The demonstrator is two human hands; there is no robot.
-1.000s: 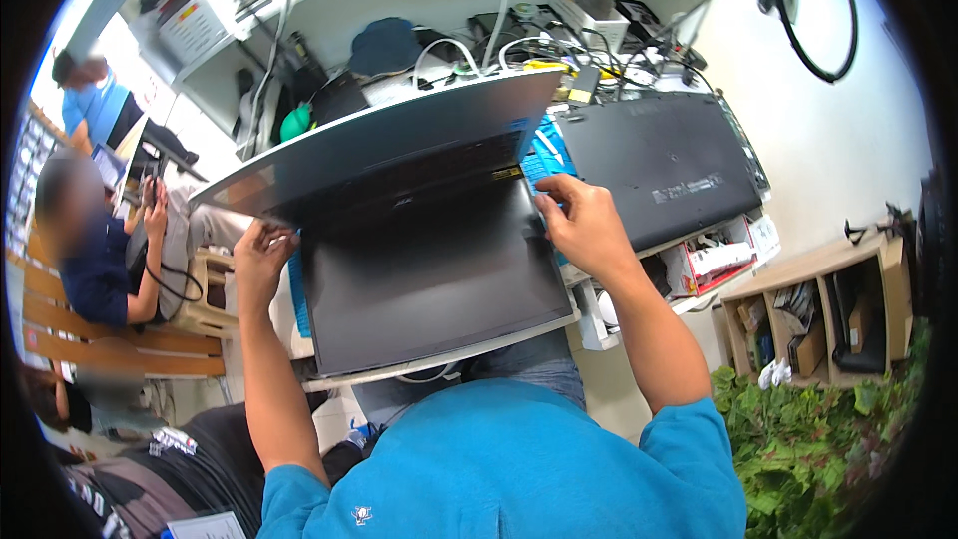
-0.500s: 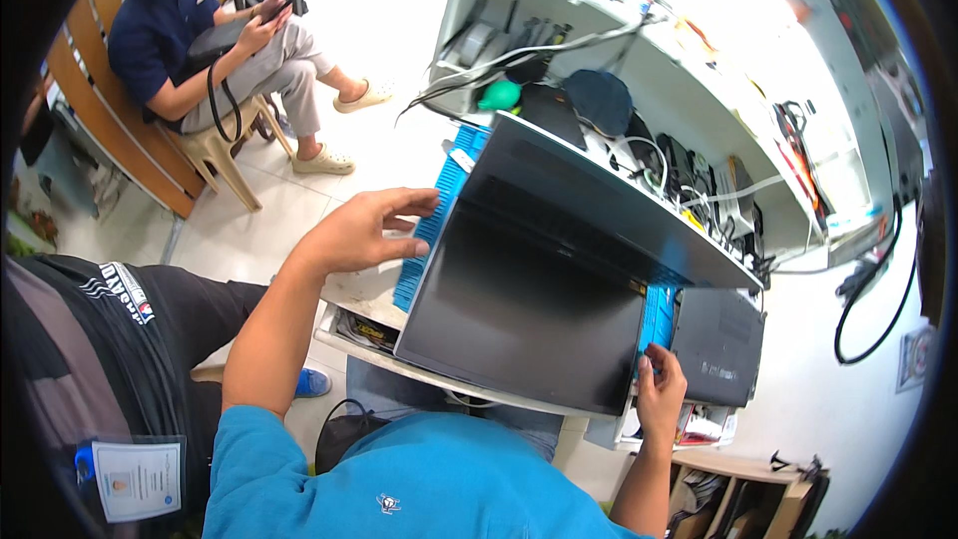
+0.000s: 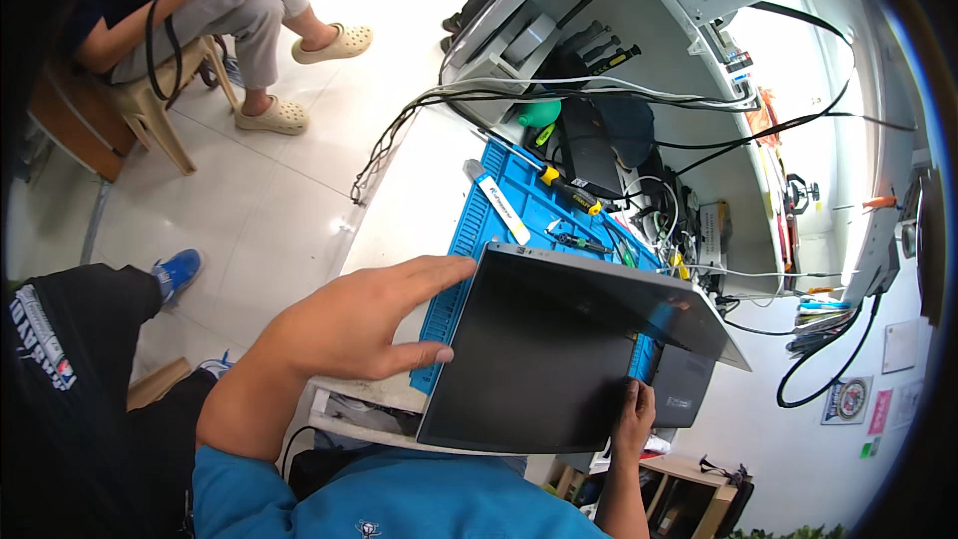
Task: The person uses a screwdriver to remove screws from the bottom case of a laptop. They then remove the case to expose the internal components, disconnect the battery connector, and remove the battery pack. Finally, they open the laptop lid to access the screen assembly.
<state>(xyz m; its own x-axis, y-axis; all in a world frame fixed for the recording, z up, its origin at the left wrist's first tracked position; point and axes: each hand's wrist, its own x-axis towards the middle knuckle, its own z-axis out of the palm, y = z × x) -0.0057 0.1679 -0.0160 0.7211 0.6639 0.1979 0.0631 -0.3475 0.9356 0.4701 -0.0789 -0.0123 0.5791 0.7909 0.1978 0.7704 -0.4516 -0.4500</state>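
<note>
A black laptop screen panel lies tilted on the bench edge close to my body. A second dark panel with a silver edge rises at an angle along its far side; how the two join I cannot make out. My left hand is at the left edge, thumb and fingers spread apart, thumb tip at or very near the panel's side. At the right edge, my right hand pinches the screen panel. A blue work mat lies partly hidden underneath. A dark grey laptop sits to the right.
Behind the panels, a yellow-black screwdriver and a white-handled scraper-like tool lie on the mat. Cables hang across the shelf unit. A seated person is at the far left; another person's dark-clothed leg is nearer.
My view has shifted, showing more of the mat and tools behind. The raised rear panel now covers less of them. My right hand has closed on the screen panel's right edge.
</note>
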